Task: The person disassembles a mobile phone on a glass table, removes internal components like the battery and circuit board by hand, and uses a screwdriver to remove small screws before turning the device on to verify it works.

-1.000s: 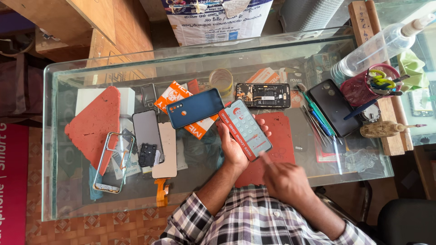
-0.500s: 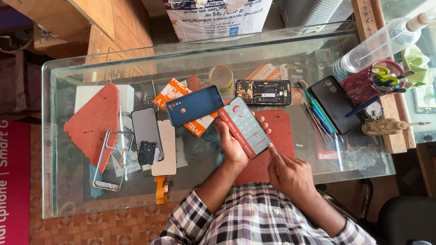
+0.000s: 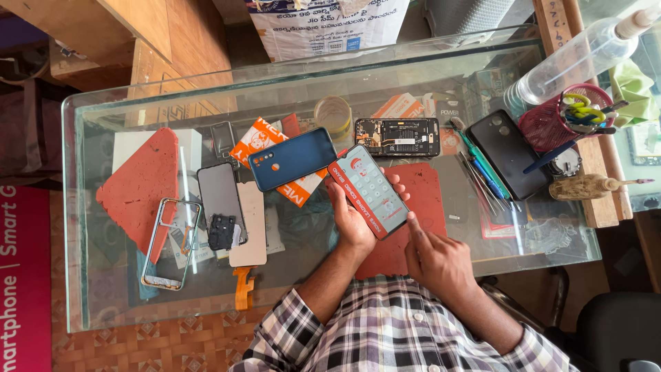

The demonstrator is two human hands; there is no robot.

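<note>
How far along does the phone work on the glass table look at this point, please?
Done: one opened phone lies stripped, and a blue back cover and a clear frame lie loose. In hand: the left hand holds a lit phone; the right hand touches its lower edge. Left: the loose parts are unassembled.

Worktop (image 3: 124, 303): clear glass, glossy, greenish at the cut edges, reflective. Phone (image 3: 368, 191) in the left hand (image 3: 354, 227): smooth glass face under a printed film, glossy. Dark blue back cover (image 3: 292, 158), centre of frame: smooth plastic with a soft sheen. Red mat (image 3: 427, 200) under the hands: matt, looks like rubber. Red slab (image 3: 141, 186), left of frame: rough, grainy, matt, with broken edges. Opened phone (image 3: 397, 136), upper centre: bare metal and circuit parts. Black phone back (image 3: 507, 151), right: matt plastic. Bottle (image 3: 571, 62), upper right: clear plastic. Sleeves (image 3: 385, 337): checked woven cloth. Furniture, upper left of frame: wood, dull finish.
</note>
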